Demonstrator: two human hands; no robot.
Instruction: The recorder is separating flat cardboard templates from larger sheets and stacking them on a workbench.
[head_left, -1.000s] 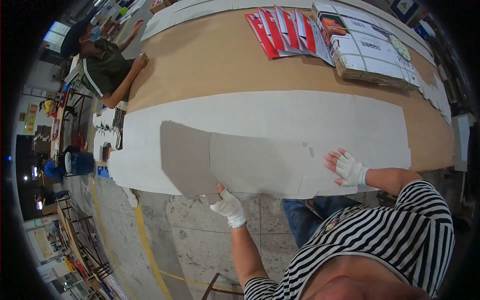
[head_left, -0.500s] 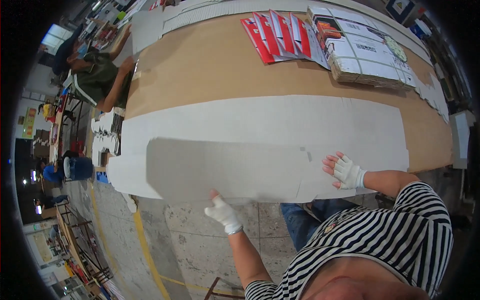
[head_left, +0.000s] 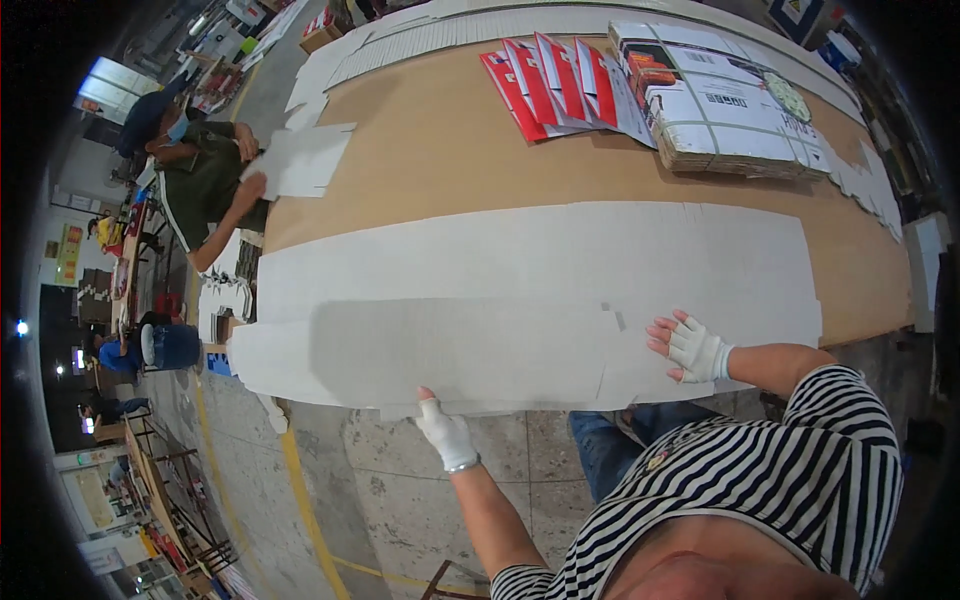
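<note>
Long white cardboard sheets [head_left: 540,245] lie along the near side of the table, with a greyer area across their near part. My right hand [head_left: 695,348], in a white fingerless glove, rests flat on the right part of the sheets, its fingers spread. At the near edge, left of the middle, is my left hand [head_left: 447,435], gloved the same way. One bare fingertip of it shows against the sheet edge; its other fingers are hidden, so I cannot tell whether they grip the edge.
Red-and-white folded packets [head_left: 560,90] lie beside a strapped stack of printed cardboard [head_left: 735,110] at the far right. Across the brown tabletop [head_left: 420,130], a co-worker [head_left: 205,170] at the left handles a white sheet [head_left: 298,162]. Cut cardboard pieces [head_left: 228,300] are stacked by the table's left end.
The co-worker's white sheet has come farther onto the table. My left hand has shifted slightly down at the sheet edge, and the grey area's outline is softer. My right hand stays nearly still.
</note>
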